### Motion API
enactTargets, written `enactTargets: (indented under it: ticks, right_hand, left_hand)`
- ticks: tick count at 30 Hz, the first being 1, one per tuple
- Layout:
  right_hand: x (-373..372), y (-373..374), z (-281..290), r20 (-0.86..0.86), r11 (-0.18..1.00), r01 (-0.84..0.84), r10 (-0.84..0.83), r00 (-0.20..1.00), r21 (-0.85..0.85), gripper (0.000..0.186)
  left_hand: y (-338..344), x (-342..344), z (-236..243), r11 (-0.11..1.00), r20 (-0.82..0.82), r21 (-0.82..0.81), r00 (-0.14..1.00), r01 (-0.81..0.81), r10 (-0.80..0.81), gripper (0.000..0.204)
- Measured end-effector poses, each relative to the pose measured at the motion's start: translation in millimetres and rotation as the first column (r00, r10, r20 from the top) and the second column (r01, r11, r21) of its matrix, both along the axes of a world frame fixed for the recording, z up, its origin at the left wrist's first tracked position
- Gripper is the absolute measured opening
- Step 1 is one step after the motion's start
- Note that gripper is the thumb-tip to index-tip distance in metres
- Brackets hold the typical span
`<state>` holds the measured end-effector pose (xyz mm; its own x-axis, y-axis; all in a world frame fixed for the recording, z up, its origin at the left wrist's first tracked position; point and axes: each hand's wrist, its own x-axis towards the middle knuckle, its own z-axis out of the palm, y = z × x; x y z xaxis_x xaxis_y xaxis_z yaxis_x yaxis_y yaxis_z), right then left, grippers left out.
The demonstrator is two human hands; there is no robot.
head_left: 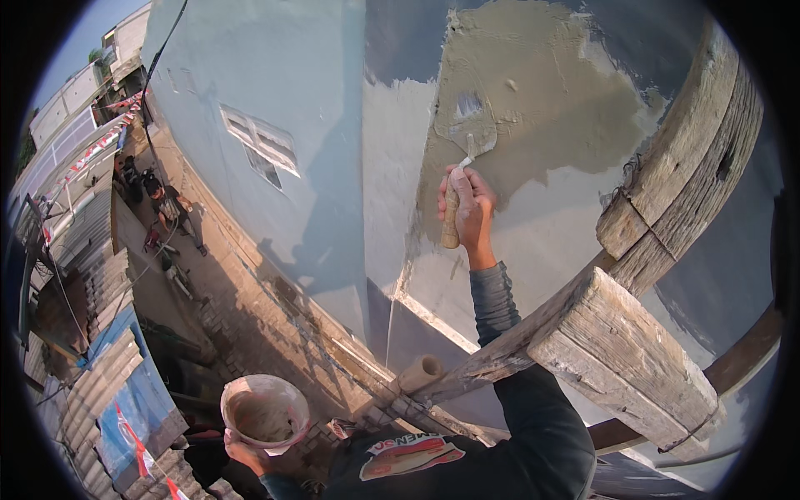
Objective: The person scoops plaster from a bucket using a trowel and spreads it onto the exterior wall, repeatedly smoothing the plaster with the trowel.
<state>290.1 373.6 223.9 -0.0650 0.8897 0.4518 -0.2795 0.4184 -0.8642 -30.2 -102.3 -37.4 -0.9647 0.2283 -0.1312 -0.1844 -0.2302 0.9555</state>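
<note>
My right hand (472, 207) is closed round the wooden handle of a trowel (451, 218). The trowel's blade lies against the wall, smeared with the same wet grey-brown plaster (542, 100) that covers the patch around it. Lower down on the left, my left hand (247, 452) grips the near rim of a pale bucket (237, 398). Inside the bucket sits more grey-brown plaster (265, 416). The fingers of my left hand are partly hidden by the bucket.
Weathered timber beams (625, 358), tied with wire, cross close on my right. Far below runs a paved alley (250, 308), with a person (171, 208) beside a motorbike. Corrugated roofs (108, 392) lie at left. A pipe end (421, 372) juts near the wall's foot.
</note>
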Motion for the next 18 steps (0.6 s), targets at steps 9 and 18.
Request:
enactTargets:
  ticks: [9,18]
  right_hand:
    - [86.8,-76.9,42.4,-0.108,0.950,0.285,-0.273,0.956,0.124,0.030]
    - [18.7,-53.2,-17.0,0.158,1.000,0.026,-0.028,0.987,0.016,0.024]
  left_hand:
    - [-6.0,-0.3,-15.7,0.990,0.123,0.020,0.983,-0.138,0.135,0.034]
    - [-15.6,-14.4,-37.0,0.991,0.071,-0.028,0.988,-0.132,0.134,0.029]
